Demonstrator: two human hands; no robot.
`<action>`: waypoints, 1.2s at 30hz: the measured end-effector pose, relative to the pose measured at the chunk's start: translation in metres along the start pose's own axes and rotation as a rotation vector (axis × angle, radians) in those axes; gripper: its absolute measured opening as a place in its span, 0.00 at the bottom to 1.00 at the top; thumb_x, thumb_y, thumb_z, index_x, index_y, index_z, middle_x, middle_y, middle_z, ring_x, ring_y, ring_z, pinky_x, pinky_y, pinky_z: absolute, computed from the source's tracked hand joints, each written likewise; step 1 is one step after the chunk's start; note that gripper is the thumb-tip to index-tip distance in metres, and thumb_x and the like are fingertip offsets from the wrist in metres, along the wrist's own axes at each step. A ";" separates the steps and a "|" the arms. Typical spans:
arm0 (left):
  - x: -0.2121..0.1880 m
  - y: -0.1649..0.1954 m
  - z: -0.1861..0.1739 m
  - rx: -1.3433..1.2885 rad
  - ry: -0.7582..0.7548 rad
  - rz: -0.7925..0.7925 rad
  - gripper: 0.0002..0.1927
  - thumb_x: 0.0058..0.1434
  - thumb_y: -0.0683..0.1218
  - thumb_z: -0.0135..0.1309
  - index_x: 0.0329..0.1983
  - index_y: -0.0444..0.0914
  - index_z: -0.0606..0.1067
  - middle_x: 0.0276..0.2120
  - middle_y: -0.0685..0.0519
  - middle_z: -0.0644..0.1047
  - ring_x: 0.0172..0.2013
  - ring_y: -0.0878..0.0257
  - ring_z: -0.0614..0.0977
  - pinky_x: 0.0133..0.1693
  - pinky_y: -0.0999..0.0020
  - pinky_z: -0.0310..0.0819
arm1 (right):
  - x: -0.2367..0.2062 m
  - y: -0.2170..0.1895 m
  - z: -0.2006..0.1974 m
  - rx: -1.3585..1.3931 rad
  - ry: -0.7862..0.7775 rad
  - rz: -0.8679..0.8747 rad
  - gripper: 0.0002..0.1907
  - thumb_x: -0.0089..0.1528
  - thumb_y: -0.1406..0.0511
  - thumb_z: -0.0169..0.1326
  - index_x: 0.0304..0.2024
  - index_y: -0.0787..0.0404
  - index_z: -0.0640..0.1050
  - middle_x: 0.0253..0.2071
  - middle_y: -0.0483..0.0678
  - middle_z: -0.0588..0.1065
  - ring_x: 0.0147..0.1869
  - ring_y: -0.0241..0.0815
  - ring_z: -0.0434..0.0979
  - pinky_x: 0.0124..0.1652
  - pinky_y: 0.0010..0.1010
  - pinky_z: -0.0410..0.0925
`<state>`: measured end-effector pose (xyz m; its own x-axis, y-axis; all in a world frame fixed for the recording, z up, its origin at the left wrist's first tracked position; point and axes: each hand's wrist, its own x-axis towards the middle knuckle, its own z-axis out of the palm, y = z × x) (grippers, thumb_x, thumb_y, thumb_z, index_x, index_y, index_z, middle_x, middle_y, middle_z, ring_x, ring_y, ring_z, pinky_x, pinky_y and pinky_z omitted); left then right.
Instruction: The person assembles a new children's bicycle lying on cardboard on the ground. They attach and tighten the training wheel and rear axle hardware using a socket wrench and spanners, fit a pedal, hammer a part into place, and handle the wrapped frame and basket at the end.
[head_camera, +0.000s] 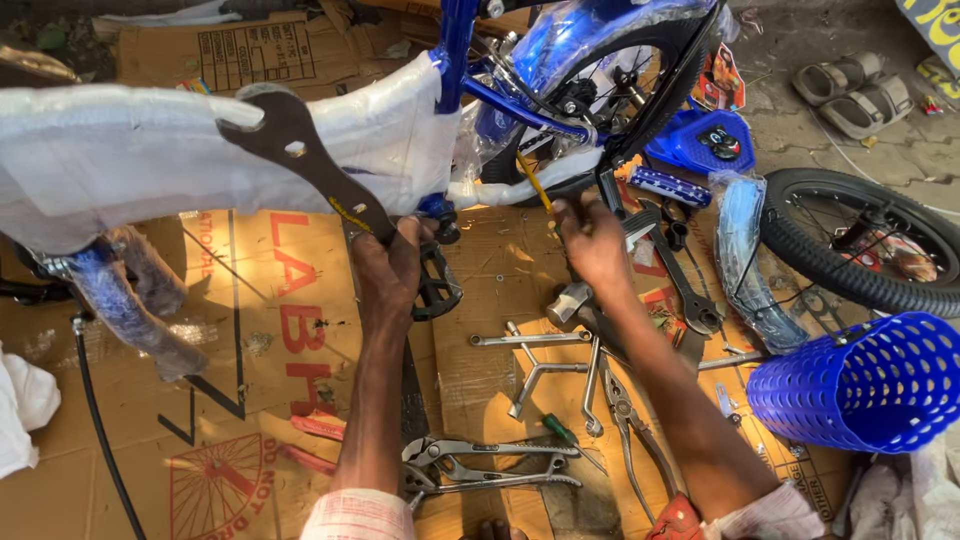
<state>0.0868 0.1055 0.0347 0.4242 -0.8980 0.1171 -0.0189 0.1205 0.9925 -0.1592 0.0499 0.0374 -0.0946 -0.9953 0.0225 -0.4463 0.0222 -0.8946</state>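
- While the blue child's bicycle frame (470, 90) lies half-wrapped on flattened cardboard (250, 330), assembly looks partly done.
- Left hand (388, 265): grip clamped on a flat dark steel spanner (300, 160) near the black pedal (437, 285).
- Right hand (592, 240): grip pinching a yellow-handled tool (535, 182).
- Right, a loose spoked wheel (860, 240) and blue plastic basket (860, 385) remain unfitted.

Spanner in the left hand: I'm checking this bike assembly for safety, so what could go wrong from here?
1. The spanner is held at its far end by the left hand; it might slip and scrape the wrapped frame.
2. The right hand works close to the rear wheel; fingers could get pinched.
3. Loose pliers underfoot.
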 end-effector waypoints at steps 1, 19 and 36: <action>0.001 -0.001 0.000 -0.025 0.001 0.018 0.12 0.61 0.46 0.52 0.28 0.33 0.79 0.29 0.51 0.83 0.32 0.63 0.82 0.38 0.65 0.77 | -0.007 -0.008 0.002 -0.095 0.123 -0.161 0.20 0.67 0.58 0.57 0.55 0.65 0.76 0.44 0.49 0.78 0.42 0.40 0.80 0.39 0.31 0.73; -0.042 -0.024 -0.007 -0.642 -0.052 -0.592 0.21 0.59 0.48 0.60 0.54 0.39 0.72 0.38 0.49 0.76 0.29 0.64 0.81 0.27 0.65 0.82 | -0.028 -0.170 0.158 0.162 -0.506 -0.635 0.26 0.72 0.59 0.54 0.19 0.60 0.71 0.15 0.39 0.64 0.19 0.28 0.62 0.22 0.27 0.55; -0.046 -0.077 0.011 -1.292 -0.129 -0.535 0.32 0.66 0.58 0.59 0.57 0.27 0.69 0.47 0.35 0.80 0.39 0.58 0.85 0.34 0.69 0.84 | -0.097 -0.114 0.291 -0.892 -0.460 -1.083 0.06 0.56 0.62 0.58 0.24 0.51 0.79 0.24 0.46 0.78 0.27 0.45 0.81 0.21 0.39 0.68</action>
<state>0.0590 0.1325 -0.0470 0.0291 -0.9818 -0.1879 0.9811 -0.0079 0.1934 0.1596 0.1159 0.0080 0.8428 -0.5024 0.1932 -0.5174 -0.8551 0.0336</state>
